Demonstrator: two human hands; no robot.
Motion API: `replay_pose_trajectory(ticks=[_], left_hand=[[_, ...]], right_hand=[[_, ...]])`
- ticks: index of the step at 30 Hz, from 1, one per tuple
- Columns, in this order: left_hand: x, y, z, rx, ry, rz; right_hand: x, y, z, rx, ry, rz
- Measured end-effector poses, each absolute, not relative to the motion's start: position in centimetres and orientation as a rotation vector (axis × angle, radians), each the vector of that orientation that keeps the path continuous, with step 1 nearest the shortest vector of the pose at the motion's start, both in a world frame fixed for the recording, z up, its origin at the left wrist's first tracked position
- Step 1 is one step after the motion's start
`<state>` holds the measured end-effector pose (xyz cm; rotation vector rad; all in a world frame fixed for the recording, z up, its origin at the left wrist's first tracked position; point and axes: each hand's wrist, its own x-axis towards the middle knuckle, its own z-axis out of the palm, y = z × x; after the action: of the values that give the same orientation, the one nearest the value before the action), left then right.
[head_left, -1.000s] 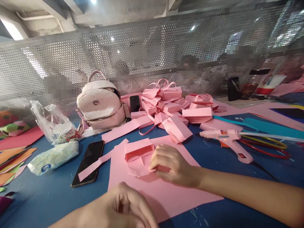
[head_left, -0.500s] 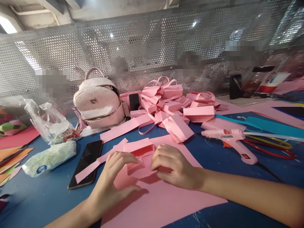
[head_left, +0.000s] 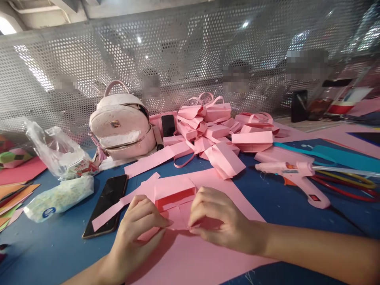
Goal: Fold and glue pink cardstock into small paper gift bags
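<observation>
A small pink paper box [head_left: 175, 189] lies on a large pink paper sheet [head_left: 204, 259], its opening and a flap facing me. My left hand [head_left: 139, 231] pinches the flap's near left edge between thumb and fingers. On the right side of the same flap, my right hand [head_left: 218, 219] has its fingers curled, thumb and fingertips closed on the edge. Both sets of fingertips hide parts of the flap. A pink paper strip [head_left: 129, 202] runs left from beside the box, over a black phone [head_left: 105, 209].
Behind stand a pink backpack [head_left: 121, 126] and a pile of pink paper pieces [head_left: 208, 126]. A pink glue gun [head_left: 297, 176] rests at right with its cord. At left are a tissue pack [head_left: 59, 198] and a plastic bag [head_left: 56, 150]. A perforated metal screen [head_left: 190, 55] closes the far side.
My left hand has gone from spread fingers to a pinch on the flap's edge. The right hand has shifted slightly down at the flap, and its thumb and fingertips have come together.
</observation>
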<state>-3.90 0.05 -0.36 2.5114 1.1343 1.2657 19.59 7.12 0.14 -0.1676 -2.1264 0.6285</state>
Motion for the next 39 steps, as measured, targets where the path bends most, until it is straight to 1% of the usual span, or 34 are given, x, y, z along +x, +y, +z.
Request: replay_pose_trajectory(ticks=[39], left_hand=[[-3.77,-0.02,-0.30,2.481,1.208,1.271]], right_hand=[[19.61,7.07,0.37,-0.195,-2.145,0.547]])
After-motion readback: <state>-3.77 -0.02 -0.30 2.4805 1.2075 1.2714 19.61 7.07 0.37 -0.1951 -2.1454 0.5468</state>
